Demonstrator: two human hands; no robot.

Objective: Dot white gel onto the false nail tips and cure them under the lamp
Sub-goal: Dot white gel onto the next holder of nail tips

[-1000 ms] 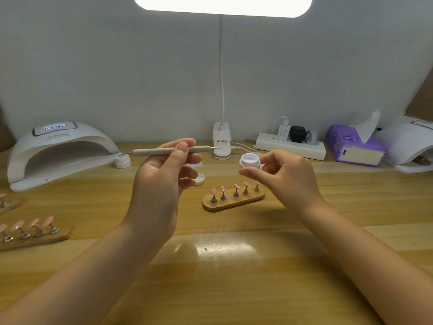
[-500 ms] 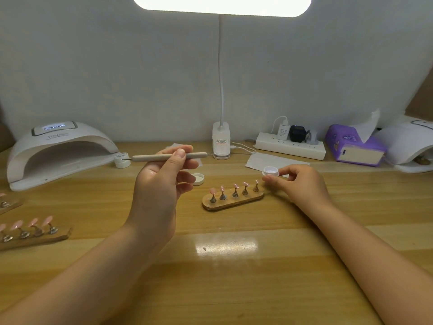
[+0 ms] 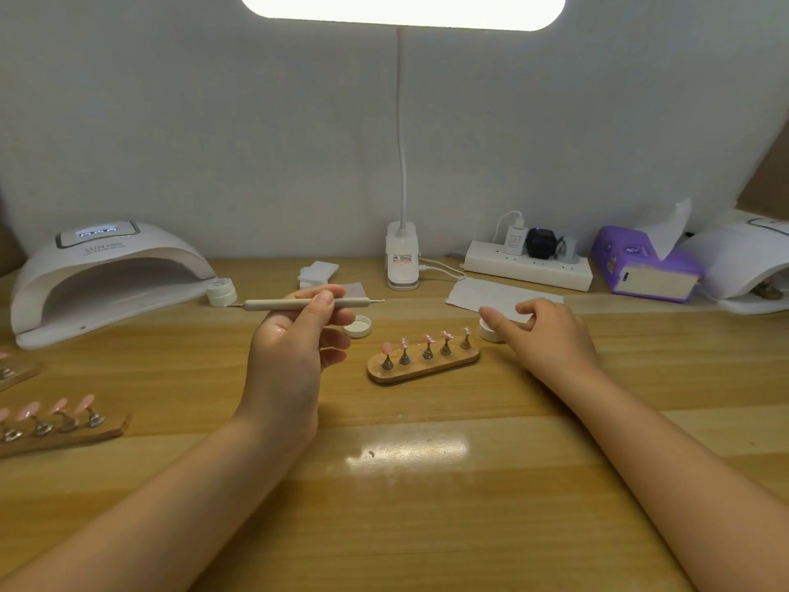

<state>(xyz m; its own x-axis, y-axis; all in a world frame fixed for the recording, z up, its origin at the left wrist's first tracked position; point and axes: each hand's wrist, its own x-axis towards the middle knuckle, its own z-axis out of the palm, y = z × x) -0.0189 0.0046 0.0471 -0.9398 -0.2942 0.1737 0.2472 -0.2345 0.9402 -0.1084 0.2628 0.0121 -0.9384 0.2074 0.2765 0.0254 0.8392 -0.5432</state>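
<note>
So the left hand [image 3: 294, 339] is up off the worktop [image 3: 427, 506], pinching a dotting pen [image 3: 305, 304] between thumb and fingers, held level, metal tip pointing right. The right hand [image 3: 550, 335] is down beside the little white gel pot [image 3: 486, 329], fingers loosely bent with the fingertips touching the pot, which sits on the wood right at the far right end of the wooden nail stand [image 3: 422, 365]. That stand carries five pink nail tips [image 3: 427, 339] on little metal posts, in the middle of the worktop between both hands. The pot's lid [image 3: 357, 326] lies open side up just behind the left hand. The curing lamp [image 3: 106, 275] sits far left, display lit. More pink tips on another stand [image 3: 64, 425] at the left edge. Tissue box [image 3: 640, 267] and power strip [image 3: 529, 267] are at the back.
</note>
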